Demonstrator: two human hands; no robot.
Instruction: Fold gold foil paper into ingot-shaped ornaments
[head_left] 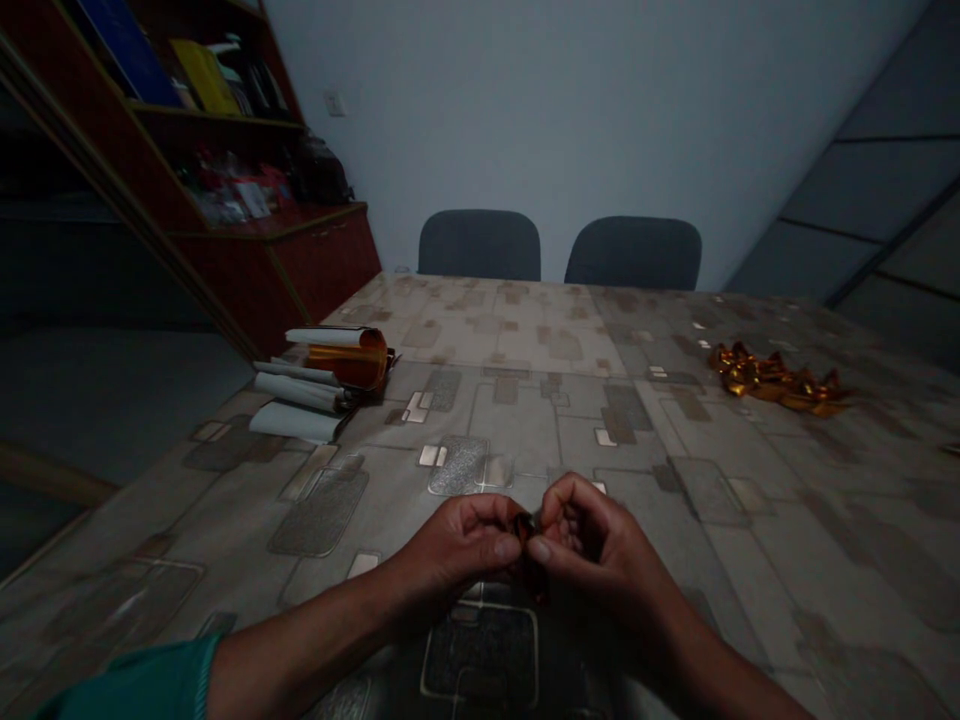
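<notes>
Left hand: my left hand (457, 548) is curled, its fingers (506, 547) clenched on one side of a small orange-gold foil ribbon (532, 565).
Right hand: my right hand (600, 545) is curled too, its fingers (540, 550) gripping the same ribbon from the other side.
Ribbon: pinched between both hands, over the middle of the counter (480, 430), towards its near edge.
Left sleeve: a teal sleeve (142, 685) ends at my left forearm.
Counter, left edge: white paper rolls (296, 392) lie beside a roll of orange-gold foil (349, 358).
Counter, right side: a heap of gold foil bows (776, 380) sits well away from my hands.
Beyond the far edge: two dark chairs (478, 245) (634, 253).
Far left: a red wooden cabinet (322, 265).
</notes>
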